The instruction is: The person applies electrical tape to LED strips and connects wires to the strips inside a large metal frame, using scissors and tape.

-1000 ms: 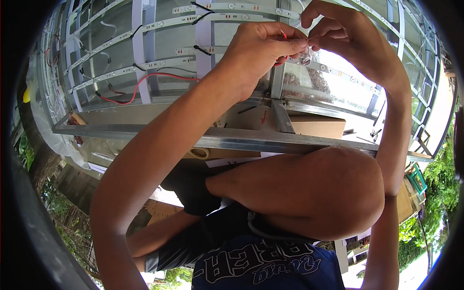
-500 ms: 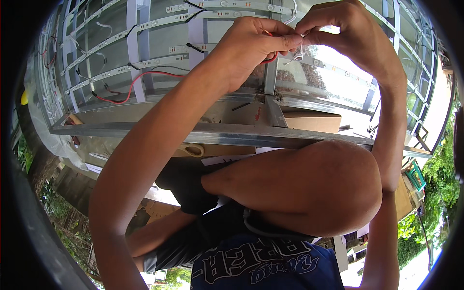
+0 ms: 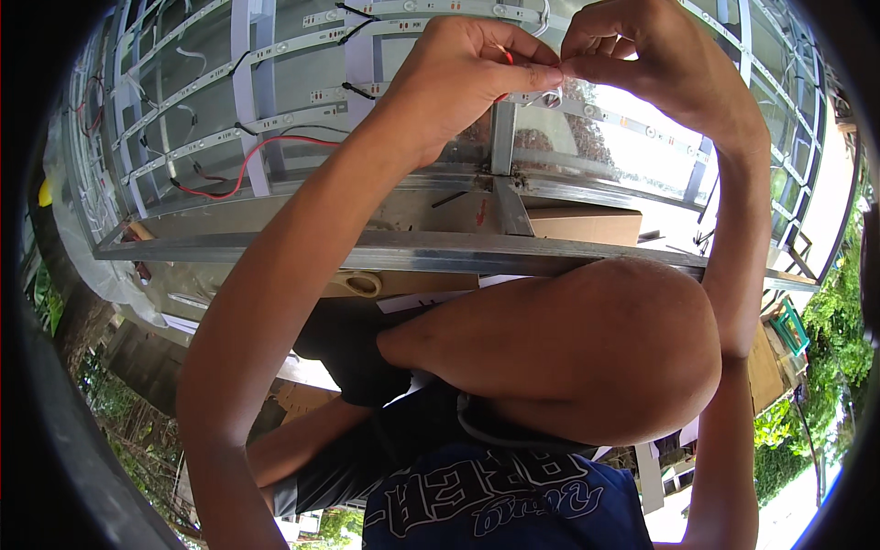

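My left hand [image 3: 463, 82] is closed in a pinch on a red wire [image 3: 507, 57], whose loop shows between thumb and fingers. Fingertip to fingertip with it, my right hand [image 3: 637, 60] pinches at the same spot; whatever lies between those tips is too small to make out. Just below the meeting fingertips hangs a bit of white wire [image 3: 553, 96]. Behind both hands runs a metal frame carrying white LED strips [image 3: 302, 119], tied on with black ties. A longer red wire [image 3: 247, 168] trails along the frame to the left.
A metal bar [image 3: 412, 247] crosses in front of my raised knee [image 3: 632, 339]. Beneath the frame lie a cardboard piece [image 3: 587, 226] and a roll of tape [image 3: 359, 284]. Clear plastic sheeting [image 3: 92, 261] hangs at the left, and a green plastic object [image 3: 788, 330] stands at the right.
Both hands have shifted slightly left, their fingertips still together. My right fingers have drawn closer to the left thumb tip, and less of the red wire and white wire shows.
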